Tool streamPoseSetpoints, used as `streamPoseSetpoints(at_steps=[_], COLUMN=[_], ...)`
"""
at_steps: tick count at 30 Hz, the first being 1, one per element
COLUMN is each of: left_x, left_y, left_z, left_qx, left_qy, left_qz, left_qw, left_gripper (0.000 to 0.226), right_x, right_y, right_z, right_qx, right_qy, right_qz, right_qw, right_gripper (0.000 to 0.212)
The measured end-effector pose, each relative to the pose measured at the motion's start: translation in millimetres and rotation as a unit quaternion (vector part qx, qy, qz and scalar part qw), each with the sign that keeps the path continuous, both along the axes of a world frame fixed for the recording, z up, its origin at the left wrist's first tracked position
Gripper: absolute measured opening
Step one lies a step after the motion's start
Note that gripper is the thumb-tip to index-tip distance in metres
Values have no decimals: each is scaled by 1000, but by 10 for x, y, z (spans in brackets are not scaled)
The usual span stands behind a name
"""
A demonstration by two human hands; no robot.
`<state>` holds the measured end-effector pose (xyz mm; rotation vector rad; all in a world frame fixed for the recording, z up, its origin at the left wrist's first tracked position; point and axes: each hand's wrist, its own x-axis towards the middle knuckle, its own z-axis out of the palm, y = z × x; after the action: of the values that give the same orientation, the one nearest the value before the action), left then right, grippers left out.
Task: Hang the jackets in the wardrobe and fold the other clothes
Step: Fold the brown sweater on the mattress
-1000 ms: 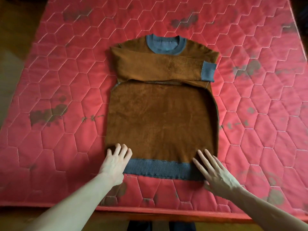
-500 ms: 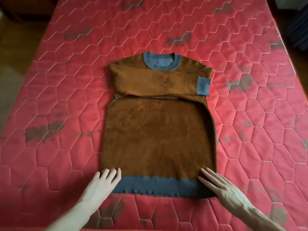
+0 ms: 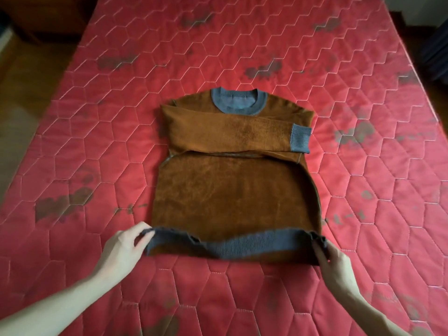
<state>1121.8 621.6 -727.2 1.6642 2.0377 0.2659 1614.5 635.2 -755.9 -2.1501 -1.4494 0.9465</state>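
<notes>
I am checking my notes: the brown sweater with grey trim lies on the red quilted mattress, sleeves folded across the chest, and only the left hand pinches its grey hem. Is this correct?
Not quite. In the head view both hands pinch the grey hem of the brown sweater: the left hand and the right hand, one at each corner. The rest stands.

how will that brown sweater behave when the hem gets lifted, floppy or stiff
Probably floppy: the grey hem already sags and wrinkles between the left hand and right hand. The sweater looks thick and fuzzy, so likely not slippery on the quilted mattress. The folded sleeve may slide off if lifted fast.
</notes>
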Motion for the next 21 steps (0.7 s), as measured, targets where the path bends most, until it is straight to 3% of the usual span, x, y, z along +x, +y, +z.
streamPoseSetpoints(at_steps=[2,6,11,21], left_x=[15,140,232,262], left_y=[177,634,1161,1950], left_z=[-52,-97,-166,-325], left_qx=[45,98,137,162], left_qy=[-16,-37,-51,-35], left_qz=[51,117,187,227], left_qw=[998,988,971,960], left_gripper=[12,11,8,23], right_x=[-26,-82,-88,-39], right_y=[247,725,1329,2070], right_z=[-24,-7,-22,-268], right_qx=[30,60,88,8], right_qy=[9,-12,-84,-201], right_qz=[-42,-60,-65,-12], right_qw=[999,996,990,980], right_gripper=[28,36,26,31])
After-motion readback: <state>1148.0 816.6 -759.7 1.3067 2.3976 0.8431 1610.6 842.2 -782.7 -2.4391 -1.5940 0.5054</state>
